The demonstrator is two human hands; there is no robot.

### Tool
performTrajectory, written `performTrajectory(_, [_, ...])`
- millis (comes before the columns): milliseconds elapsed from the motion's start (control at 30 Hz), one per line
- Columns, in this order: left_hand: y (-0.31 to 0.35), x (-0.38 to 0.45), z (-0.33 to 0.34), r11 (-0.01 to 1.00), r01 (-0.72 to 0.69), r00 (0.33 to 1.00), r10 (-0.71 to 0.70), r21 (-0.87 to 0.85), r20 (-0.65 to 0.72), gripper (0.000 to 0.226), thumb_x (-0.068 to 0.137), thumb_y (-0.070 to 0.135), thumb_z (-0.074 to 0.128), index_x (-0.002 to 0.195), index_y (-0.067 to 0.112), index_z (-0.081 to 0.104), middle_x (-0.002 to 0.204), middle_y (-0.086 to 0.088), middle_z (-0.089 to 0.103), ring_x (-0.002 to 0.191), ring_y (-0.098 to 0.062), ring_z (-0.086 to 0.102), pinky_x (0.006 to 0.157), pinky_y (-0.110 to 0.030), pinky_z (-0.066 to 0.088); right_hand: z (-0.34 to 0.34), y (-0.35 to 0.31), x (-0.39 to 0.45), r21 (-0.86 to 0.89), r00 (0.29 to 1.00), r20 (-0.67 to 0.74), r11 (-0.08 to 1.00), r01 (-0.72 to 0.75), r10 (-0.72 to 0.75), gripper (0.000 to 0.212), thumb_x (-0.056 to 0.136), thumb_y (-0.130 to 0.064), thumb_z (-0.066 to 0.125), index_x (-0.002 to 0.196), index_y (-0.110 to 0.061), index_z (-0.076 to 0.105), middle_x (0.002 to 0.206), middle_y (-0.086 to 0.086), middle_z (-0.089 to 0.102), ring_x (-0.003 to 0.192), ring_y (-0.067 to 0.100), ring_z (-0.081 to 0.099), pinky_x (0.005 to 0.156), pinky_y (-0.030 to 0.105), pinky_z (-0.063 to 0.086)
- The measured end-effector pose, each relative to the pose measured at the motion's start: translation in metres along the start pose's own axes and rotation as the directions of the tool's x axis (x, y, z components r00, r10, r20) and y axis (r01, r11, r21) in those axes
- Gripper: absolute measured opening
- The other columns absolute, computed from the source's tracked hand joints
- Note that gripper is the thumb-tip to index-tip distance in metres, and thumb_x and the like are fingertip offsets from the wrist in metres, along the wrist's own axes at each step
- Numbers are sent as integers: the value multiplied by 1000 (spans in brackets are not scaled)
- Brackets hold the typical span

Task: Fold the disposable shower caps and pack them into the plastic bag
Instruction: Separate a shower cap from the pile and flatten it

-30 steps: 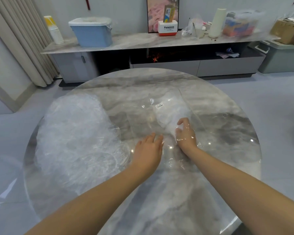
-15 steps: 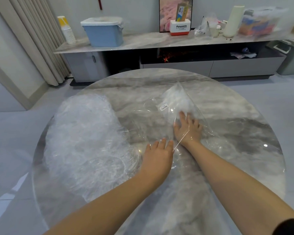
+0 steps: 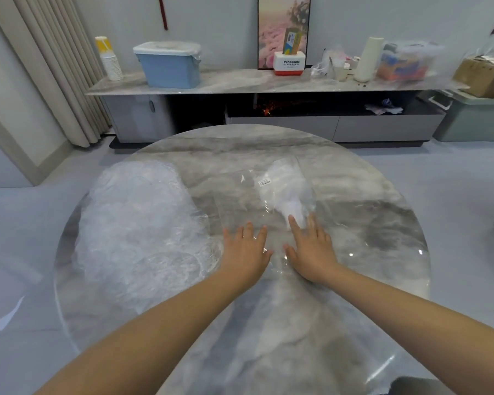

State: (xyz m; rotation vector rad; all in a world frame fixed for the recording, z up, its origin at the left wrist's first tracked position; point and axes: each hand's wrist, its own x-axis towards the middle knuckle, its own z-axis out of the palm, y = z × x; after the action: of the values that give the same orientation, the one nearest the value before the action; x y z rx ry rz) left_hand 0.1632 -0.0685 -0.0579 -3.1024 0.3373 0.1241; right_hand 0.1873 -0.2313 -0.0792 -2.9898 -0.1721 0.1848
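Head view: a round bench (image 3: 354, 323) with a glossy grey-and-white marbled top fills the lower frame, its polished surface throwing back small glints of light. On its left side lies one large heap of disposable shower caps (image 3: 137, 232), thin crinkled translucent film, frothy and whitish, with gathered ruffled edges; how many caps are in the heap cannot be told.

Toward the middle of the bench lies one clear plastic bag (image 3: 285, 192), flat and smooth, with a small white barcode label (image 3: 264, 182) on its upper face. Inside its right part sits a white, bunched mass of folded film (image 3: 293, 205), narrowing toward the near end.

Two bare hands lie palm down side by side just apart. The left hand (image 3: 247, 248) rests flat on the clear film, fingers straight and slightly spread, holding nothing. The right hand (image 3: 311, 249) also lies flat with fingers straight and fanned, their tips touching the near end of the white packed mass through the bag.

Beyond the bench, a long low marble-topped cabinet (image 3: 240, 81) runs along the wall. It carries one blue plastic tub (image 3: 170, 67) with a white lid, one stack of paper cups (image 3: 110, 61), one small red-and-white box (image 3: 290, 63) and one white cylindrical roll (image 3: 368, 59). Pleated beige curtains (image 3: 49, 67) hang at left.
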Motion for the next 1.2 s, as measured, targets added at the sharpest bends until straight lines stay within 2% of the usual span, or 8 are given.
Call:
performTrajectory(200, [7, -39, -26, 999, 32, 999, -31, -37, 37, 57, 101, 41, 30, 150, 18, 14, 156, -16, 12, 143, -31, 18, 114, -55, 9, -34, 2, -60, -84, 990, 119, 993, 79, -69, 65, 100, -46, 30, 152, -24, -3, 157, 19, -10, 144, 33, 8, 114, 42, 14])
performTrajectory(333, [10, -66, -40, 997, 53, 992, -46, -62, 120, 47, 99, 37, 33, 140, 15, 37, 142, -11, 37, 127, -31, 40, 108, -47, 24, -56, -5, -102, -105, 976, 147, 979, 175, -158, 65, 99, -41, 34, 152, -23, 2, 158, 17, 0, 144, 31, 12, 114, 40, 15])
performTrajectory(533, [-6, -113, -35, 998, 58, 959, -60, 17, 279, 43, 97, 33, 41, 135, 13, 42, 130, -10, 44, 116, -29, 48, 95, -37, 40, -58, -12, -148, -52, 940, 204, 955, 290, -275, 64, 97, -32, 41, 152, -24, 9, 158, 13, 7, 143, 29, 15, 115, 36, 18])
performTrajectory(767, [-47, -130, -8, 966, 216, 960, -237, 142, 149, 44, 93, 34, 52, 128, 11, 36, 123, -8, 43, 109, -24, 48, 75, -29, 35, -52, -19, -158, -19, 918, 265, 951, 310, -294, 61, 97, -28, 41, 151, -20, 14, 152, 12, 22, 136, 30, 26, 111, 36, 27])
performTrajectory(867, [-61, -128, -1, 956, 221, 960, -248, 195, 128, 43, 93, 38, 53, 123, 12, 38, 118, -6, 45, 105, -22, 51, 75, -28, 38, -48, -21, -160, -35, 906, 298, 945, 325, -301, 59, 96, -27, 41, 150, -19, 16, 151, 12, 22, 135, 31, 27, 110, 36, 27])
performTrajectory(1033, [-74, -125, 6, 955, 169, 974, -200, 246, 110, 17, 94, 19, 44, 108, 14, 52, 95, -2, 42, 79, -19, 42, 70, -28, 31, -46, -22, -161, -35, 891, 315, 934, 356, -328, 59, 97, -28, 42, 150, -21, 16, 156, 11, 13, 139, 29, 22, 112, 35, 24])
performTrajectory(1133, [-76, -123, 12, 966, 156, 980, -177, 207, 88, 18, 96, 29, 42, 103, 16, 52, 96, -1, 44, 82, -20, 48, 72, -28, 34, -46, -22, -161, -45, 891, 306, 930, 365, -335, 59, 97, -28, 41, 150, -21, 17, 156, 11, 12, 138, 29, 23, 111, 35, 25])
performTrajectory(1200, [-75, -123, 16, 977, 168, 979, -181, 133, 96, 34, 95, 48, 44, 107, 16, 51, 105, -2, 50, 90, -20, 52, 78, -29, 40, -45, -20, -161, -54, 891, 309, 929, 365, -332, 58, 97, -28, 41, 150, -20, 17, 156, 11, 15, 137, 30, 25, 111, 35, 26])
